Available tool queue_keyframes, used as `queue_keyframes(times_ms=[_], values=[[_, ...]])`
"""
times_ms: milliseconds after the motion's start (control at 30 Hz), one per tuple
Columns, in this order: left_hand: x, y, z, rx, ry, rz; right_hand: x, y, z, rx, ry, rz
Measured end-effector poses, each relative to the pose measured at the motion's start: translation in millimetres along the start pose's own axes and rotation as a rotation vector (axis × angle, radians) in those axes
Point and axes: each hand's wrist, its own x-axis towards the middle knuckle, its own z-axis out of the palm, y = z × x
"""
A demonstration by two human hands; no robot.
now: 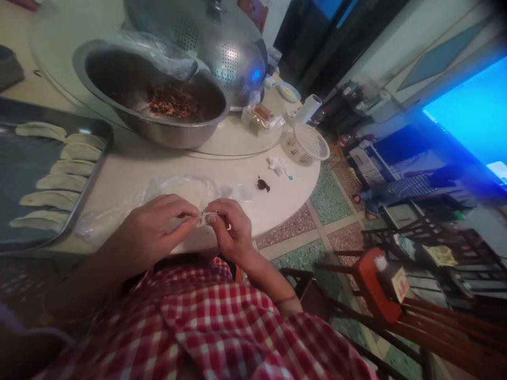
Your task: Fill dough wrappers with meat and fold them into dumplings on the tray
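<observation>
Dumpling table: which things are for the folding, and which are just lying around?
Likely for folding: small pale dough piece, round steel bowl of brown filling, rectangular metal tray of pale dumplings.
Seemingly lying about: round white plastic basket, crumpled white tissue.

left hand (152,224), right hand (235,227) pinch dough (205,217); metal bowl (170,138) of filling (174,103) beyond; tray (24,163) with dumplings (62,182) at left.

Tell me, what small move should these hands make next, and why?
Probably pinch the dough along its edge: the left hand and right hand both hold it at their fingertips, and folded dumplings lying on the metal tray suggest the shape to aim for.
</observation>
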Motion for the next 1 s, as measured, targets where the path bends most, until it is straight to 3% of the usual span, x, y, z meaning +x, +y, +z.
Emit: queue_keyframes(times_ms=[233,367,467,533,667,767,867,1000], values=[[3.7,1.5,-3.4,-0.05,-0.068,-0.173,2.8,-0.8,-1.1,0.079,-0.026,-0.022],[2.9,1.9,-3.3,-0.09,-0.081,-0.281,0.9,2.4,0.7,0.139,-0.061,0.059],[-1.9,3.2,-2.2,-0.073,-0.033,-0.338,-0.2,3.7,2.4,0.144,0.003,0.115],[-6.3,4.6,-0.1,-0.026,0.043,-0.293,-0.2,3.2,3.6,0.125,0.066,0.12],[-11.2,6.2,6.5,0.116,0.142,0.043,0.0,1.1,5.9,0.049,0.127,0.069],[-9.7,4.2,9.8,0.228,0.151,0.196,-0.5,0.9,7.2,0.055,0.13,0.053],[-8.5,0.2,9.9,0.297,0.144,0.228,-1.4,1.7,7.3,0.066,0.159,0.029],[-10.9,-2.8,7.8,0.277,0.103,0.169,-1.4,2.4,6.3,0.035,0.153,0.032]])
